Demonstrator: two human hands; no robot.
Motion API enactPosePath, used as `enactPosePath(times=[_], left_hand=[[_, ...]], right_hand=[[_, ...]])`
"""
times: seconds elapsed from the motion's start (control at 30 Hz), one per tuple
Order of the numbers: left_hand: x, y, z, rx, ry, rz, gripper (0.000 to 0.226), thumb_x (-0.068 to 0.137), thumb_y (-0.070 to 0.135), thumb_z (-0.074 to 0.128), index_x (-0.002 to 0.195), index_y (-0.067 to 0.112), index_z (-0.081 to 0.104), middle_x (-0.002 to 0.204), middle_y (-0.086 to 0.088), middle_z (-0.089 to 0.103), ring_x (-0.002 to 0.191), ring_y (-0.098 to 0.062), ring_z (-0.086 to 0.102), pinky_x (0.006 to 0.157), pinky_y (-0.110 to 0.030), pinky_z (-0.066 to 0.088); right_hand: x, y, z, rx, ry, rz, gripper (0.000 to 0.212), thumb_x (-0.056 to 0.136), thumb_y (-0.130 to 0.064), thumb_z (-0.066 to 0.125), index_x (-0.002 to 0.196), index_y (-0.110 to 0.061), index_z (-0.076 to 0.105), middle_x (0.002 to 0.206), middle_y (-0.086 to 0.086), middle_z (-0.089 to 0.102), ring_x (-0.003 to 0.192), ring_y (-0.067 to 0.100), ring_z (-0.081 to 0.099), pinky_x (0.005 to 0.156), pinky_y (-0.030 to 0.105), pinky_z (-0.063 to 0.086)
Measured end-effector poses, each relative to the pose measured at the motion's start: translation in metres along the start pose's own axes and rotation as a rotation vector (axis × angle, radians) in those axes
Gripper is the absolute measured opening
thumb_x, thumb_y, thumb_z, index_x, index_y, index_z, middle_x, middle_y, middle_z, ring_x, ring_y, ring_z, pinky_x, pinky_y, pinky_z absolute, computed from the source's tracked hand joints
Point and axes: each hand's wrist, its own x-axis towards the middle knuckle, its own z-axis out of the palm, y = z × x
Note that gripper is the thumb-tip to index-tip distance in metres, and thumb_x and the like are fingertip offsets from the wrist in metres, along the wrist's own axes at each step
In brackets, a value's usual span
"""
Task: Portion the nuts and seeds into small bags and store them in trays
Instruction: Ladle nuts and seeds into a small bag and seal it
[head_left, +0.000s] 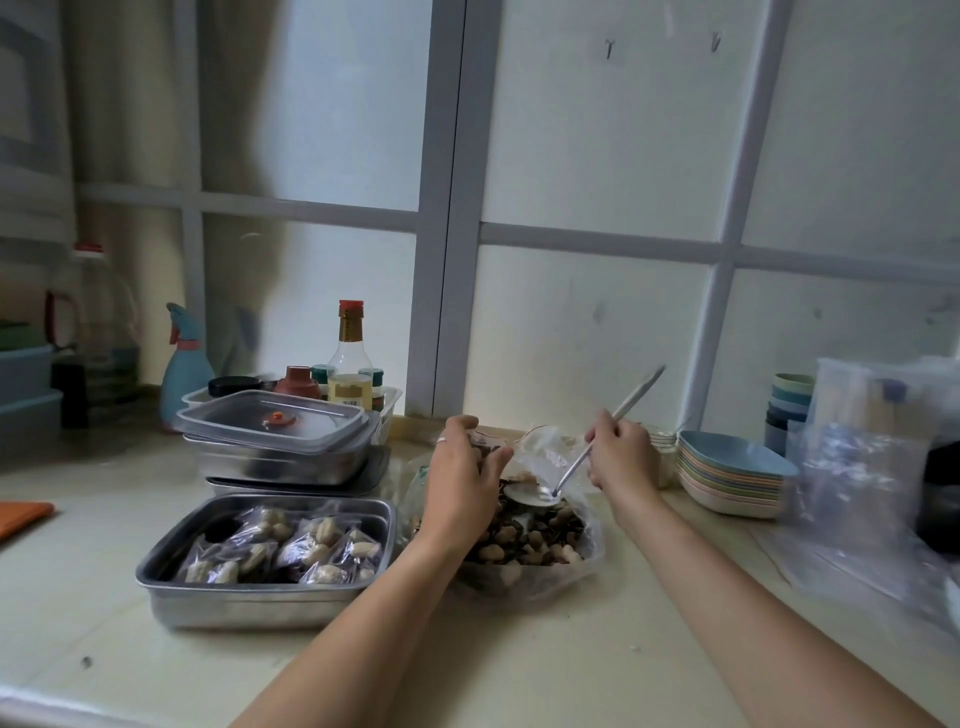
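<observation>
Hands: your left hand (462, 478) is curled round a piece of clear plastic that reads as a small bag (537, 449). Dark contents show between the fingers, but the mouth of the bag is not clear. Your right hand (618, 452) grips the long spoon (571, 470) mid-handle.

Stock: the nuts and seeds lie in the large open bag (530, 540) on the counter, directly beneath and between both hands.

Key relation: the spoon's long axis runs from upper right, above your right hand, down and left to its bowl. The bowl sits just over the stock and just beside your left palm. It appears empty or nearly so; I cannot tell for certain. Judgement: the load has to travel leftward and slightly up along that axis, so the small bag's mouth should face right, toward the bowl.

Storage: the steel tray (260, 603) holding the filled packets (306, 545) stands to the left of the stock. Your left hand is nearer to it and should make the drop.
</observation>
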Motion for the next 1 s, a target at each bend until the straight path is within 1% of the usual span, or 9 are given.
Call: enactPosePath(times=[0.1, 0.2, 0.3, 0.4, 0.6, 0.67, 0.77, 0.87, 1.0], left_hand=[[-0.001, 0.000, 0.001, -0.008, -0.003, 0.013, 0.056, 0.095, 0.034, 0.071, 0.140, 0.015, 0.043, 0.097, 0.001, 0.065, 0.108, -0.013, 0.054, 0.089, -0.021, 0.037], [-0.002, 0.000, 0.003, 0.001, -0.020, 0.039, 0.059, 0.094, 0.037, 0.072, 0.140, 0.016, 0.043, 0.083, -0.002, 0.065, 0.095, -0.012, 0.059, 0.081, -0.014, 0.040], [-0.004, 0.002, 0.003, -0.011, -0.040, 0.044, 0.061, 0.092, 0.035, 0.075, 0.141, 0.017, 0.043, 0.089, -0.005, 0.063, 0.092, -0.008, 0.057, 0.078, -0.004, 0.041], [-0.005, 0.001, 0.003, 0.002, -0.055, 0.056, 0.064, 0.090, 0.034, 0.077, 0.141, 0.016, 0.043, 0.088, -0.005, 0.061, 0.090, -0.008, 0.056, 0.078, -0.003, 0.040], [-0.008, 0.003, 0.000, 0.005, -0.059, 0.052, 0.065, 0.088, 0.035, 0.079, 0.140, 0.017, 0.043, 0.095, -0.005, 0.063, 0.095, -0.008, 0.056, 0.081, -0.013, 0.044], [-0.009, 0.004, -0.001, 0.004, -0.058, 0.049, 0.062, 0.088, 0.034, 0.079, 0.137, 0.017, 0.044, 0.095, -0.005, 0.063, 0.094, -0.009, 0.057, 0.081, -0.016, 0.046], [-0.010, 0.005, -0.002, 0.003, -0.057, 0.045, 0.060, 0.088, 0.034, 0.079, 0.133, 0.016, 0.044, 0.095, -0.005, 0.063, 0.091, -0.011, 0.059, 0.082, -0.023, 0.052], [-0.011, 0.003, -0.003, -0.006, -0.074, 0.047, 0.059, 0.088, 0.033, 0.079, 0.132, 0.016, 0.043, 0.093, 0.000, 0.065, 0.089, -0.009, 0.063, 0.083, -0.027, 0.055], [-0.009, -0.001, 0.000, -0.003, -0.087, 0.077, 0.058, 0.088, 0.028, 0.080, 0.129, 0.014, 0.043, 0.077, 0.004, 0.062, 0.074, -0.006, 0.062, 0.070, -0.017, 0.050]], right_hand=[[-0.007, 0.014, 0.004, 0.062, -0.252, 0.099, 0.035, 0.103, -0.028, 0.049, 0.080, -0.007, 0.064, 0.055, 0.000, 0.051, 0.040, 0.015, 0.042, 0.042, 0.027, 0.034], [-0.010, 0.019, 0.004, -0.152, -0.406, 0.029, 0.039, 0.102, -0.034, 0.053, 0.080, -0.007, 0.070, 0.055, 0.001, 0.057, 0.045, 0.016, 0.050, 0.047, 0.028, 0.041], [-0.015, 0.019, 0.005, -0.437, -0.392, -0.072, 0.038, 0.098, -0.044, 0.058, 0.092, -0.008, 0.069, 0.080, 0.007, 0.070, 0.072, 0.022, 0.064, 0.064, 0.033, 0.045], [-0.024, 0.014, 0.002, -0.416, -0.360, -0.058, 0.047, 0.096, -0.043, 0.066, 0.122, -0.006, 0.055, 0.109, 0.007, 0.066, 0.092, 0.023, 0.061, 0.069, 0.032, 0.040], [-0.035, 0.012, -0.002, -0.291, -0.342, -0.104, 0.079, 0.101, -0.032, 0.063, 0.158, -0.011, 0.013, 0.121, 0.017, 0.062, 0.108, 0.031, 0.061, 0.082, 0.028, 0.039], [-0.033, 0.018, 0.001, -0.383, -0.353, -0.150, 0.054, 0.103, -0.035, 0.057, 0.151, -0.016, 0.039, 0.128, 0.018, 0.065, 0.117, 0.033, 0.062, 0.082, 0.029, 0.039], [-0.031, 0.024, 0.005, -0.449, -0.323, -0.227, 0.027, 0.104, -0.034, 0.053, 0.107, -0.016, 0.073, 0.100, 0.008, 0.073, 0.104, 0.027, 0.067, 0.071, 0.027, 0.036], [-0.035, 0.020, 0.002, -0.402, -0.273, -0.305, 0.021, 0.102, -0.030, 0.055, 0.093, -0.023, 0.073, 0.084, -0.003, 0.069, 0.086, 0.019, 0.067, 0.066, 0.028, 0.044], [-0.038, 0.010, -0.002, -0.056, -0.397, -0.454, 0.019, 0.101, -0.021, 0.059, 0.098, -0.034, 0.073, 0.094, -0.014, 0.070, 0.074, 0.003, 0.063, 0.067, 0.019, 0.052]])
